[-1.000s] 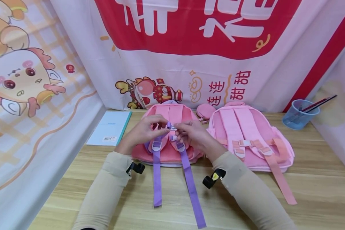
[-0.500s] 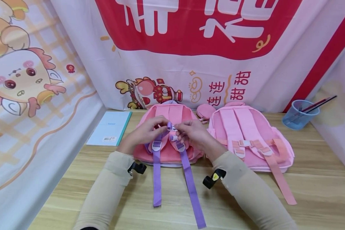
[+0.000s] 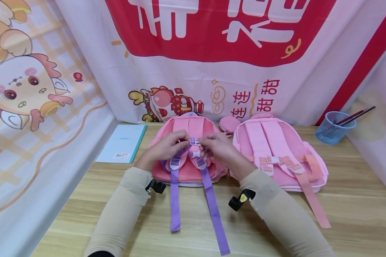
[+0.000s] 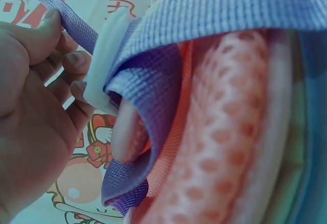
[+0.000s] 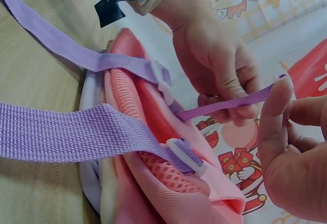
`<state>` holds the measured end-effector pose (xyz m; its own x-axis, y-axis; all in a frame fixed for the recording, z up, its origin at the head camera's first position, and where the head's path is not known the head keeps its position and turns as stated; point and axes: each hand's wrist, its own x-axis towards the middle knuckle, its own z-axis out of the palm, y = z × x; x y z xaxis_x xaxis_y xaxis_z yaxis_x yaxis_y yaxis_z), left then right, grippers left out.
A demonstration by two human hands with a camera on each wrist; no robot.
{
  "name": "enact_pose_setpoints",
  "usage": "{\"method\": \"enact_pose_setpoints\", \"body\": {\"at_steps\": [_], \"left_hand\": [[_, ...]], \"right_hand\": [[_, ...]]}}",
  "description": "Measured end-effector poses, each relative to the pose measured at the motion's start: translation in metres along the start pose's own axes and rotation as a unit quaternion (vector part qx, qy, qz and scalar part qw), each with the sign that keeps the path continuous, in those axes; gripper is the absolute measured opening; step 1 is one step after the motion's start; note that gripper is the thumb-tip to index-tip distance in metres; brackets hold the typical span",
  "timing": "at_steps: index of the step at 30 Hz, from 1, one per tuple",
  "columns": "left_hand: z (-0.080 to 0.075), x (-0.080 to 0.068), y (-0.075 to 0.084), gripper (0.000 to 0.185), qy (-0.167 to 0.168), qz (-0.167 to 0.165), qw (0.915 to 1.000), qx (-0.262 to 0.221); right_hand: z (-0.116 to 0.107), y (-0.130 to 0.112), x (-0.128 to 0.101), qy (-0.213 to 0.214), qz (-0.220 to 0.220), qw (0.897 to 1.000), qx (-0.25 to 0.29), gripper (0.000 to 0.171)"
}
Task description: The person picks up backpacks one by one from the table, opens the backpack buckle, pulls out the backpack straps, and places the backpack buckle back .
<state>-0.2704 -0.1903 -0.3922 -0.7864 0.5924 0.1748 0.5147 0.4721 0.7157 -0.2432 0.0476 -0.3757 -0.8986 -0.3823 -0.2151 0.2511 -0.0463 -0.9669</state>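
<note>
A pink backpack [image 3: 162, 175] lies back side up on the table, two purple strap tails [image 3: 175, 203] hanging toward the front. Above it, my left hand [image 3: 167, 146] pinches a short purple strap [image 5: 230, 103] between thumb and fingers. My right hand [image 3: 220, 148] pinches a white buckle piece [image 3: 194, 142] at that strap's end. Just below sits another white buckle piece [image 3: 195, 154]. White strap adjusters [image 3: 175, 163] join the shoulder straps to the tails. In the right wrist view, my right fingers mostly hide the held buckle piece.
To the right lies a second pink backpack [image 3: 281, 142] with a joined chest buckle. A round pink pouch [image 3: 229, 124] rests between the bags. Left is a light blue notebook [image 3: 120, 141]; a blue pen cup [image 3: 334, 130] stands far right. Printed cloth hangs behind.
The held buckle piece and its purple strap have turned, so more of the white plastic faces up. My left hand has shifted slightly right. Both backpacks stay in place.
</note>
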Motion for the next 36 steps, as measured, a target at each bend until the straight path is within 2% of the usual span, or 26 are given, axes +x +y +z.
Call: {"method": "enact_pose_setpoints", "body": {"at_steps": [5,22,31,36], "left_hand": [[0.001,0.001,-0.003,0.012,-0.010,-0.014,0.9998,0.006],[0.003,0.000,-0.007,0.013,-0.034,-0.018,0.9992,0.014],[0.005,-0.002,-0.007,0.012,-0.030,-0.031,0.9991,0.009],[0.003,-0.005,-0.004,0.009,-0.003,-0.037,0.9992,-0.011]], "right_hand": [[-0.003,-0.004,-0.004,-0.004,-0.012,1.000,-0.017,0.021],[-0.003,-0.005,-0.011,-0.022,-0.028,0.999,0.013,0.020],[-0.001,-0.004,-0.010,-0.018,-0.028,0.999,0.024,0.021],[-0.002,-0.005,-0.009,0.003,-0.022,1.000,0.015,0.020]]}}
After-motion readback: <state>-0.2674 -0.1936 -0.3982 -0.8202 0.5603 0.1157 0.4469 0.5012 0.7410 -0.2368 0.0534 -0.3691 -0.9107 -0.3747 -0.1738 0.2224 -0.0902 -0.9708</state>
